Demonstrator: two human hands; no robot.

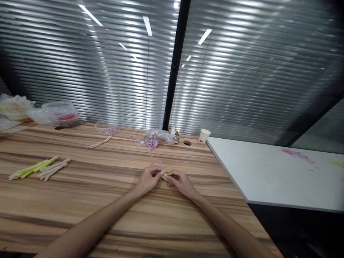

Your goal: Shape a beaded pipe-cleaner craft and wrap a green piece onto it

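Between my fingertips is a small yellow piece (pixel 165 176), too small to make out its kind. My left hand (pixel 149 179) pinches its left end with thumb and forefinger. My right hand (pixel 180 182) closes on its right end, and the fingers partly cover it. Just beyond my hands, several tiny pink and white rings (pixel 160 164) lie scattered on the wooden table (pixel 129 218). Farther back stands a small clear tub (pixel 152 142) with pink and purple bits in it, beside a crumpled clear plastic bag (pixel 165 136).
To the left lie yellow-green stems (pixel 37 167) and cream stems (pixel 53 170), with more pale stems (pixel 100 142) behind. Clear containers (pixel 60 113) and plastic bags (pixel 16 107) stand back left. A paper cup (pixel 204 135) stands near a white table (pixel 268 175) with pink stains. Blinds rise behind.
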